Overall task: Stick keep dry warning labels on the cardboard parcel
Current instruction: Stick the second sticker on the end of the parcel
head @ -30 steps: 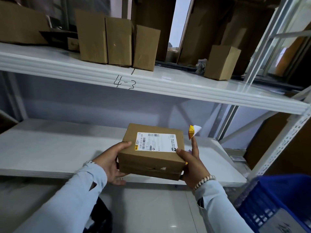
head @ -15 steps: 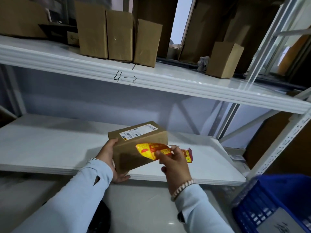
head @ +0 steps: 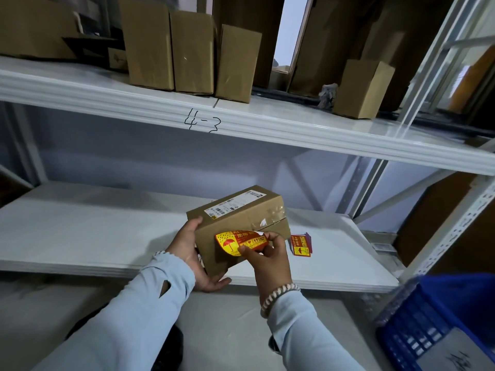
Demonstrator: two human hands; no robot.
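Note:
A small cardboard parcel (head: 241, 218) with a white shipping label on top sits tilted on the lower white shelf (head: 80, 231). My left hand (head: 191, 253) grips its left and lower side. My right hand (head: 267, 253) pinches a curled yellow and red keep dry label (head: 235, 242) with an umbrella symbol, held against the parcel's near side face. A small stack of more red and yellow labels (head: 301, 245) lies on the shelf just right of the parcel.
The upper shelf (head: 267, 129), marked "4-3", carries several upright cardboard boxes (head: 192, 52). A blue plastic crate (head: 439, 325) stands at the lower right. Metal shelf posts (head: 455, 231) rise on the right.
The parcel has been turned so its side face points toward me. My right hand brought the label from beside the parcel onto that side face.

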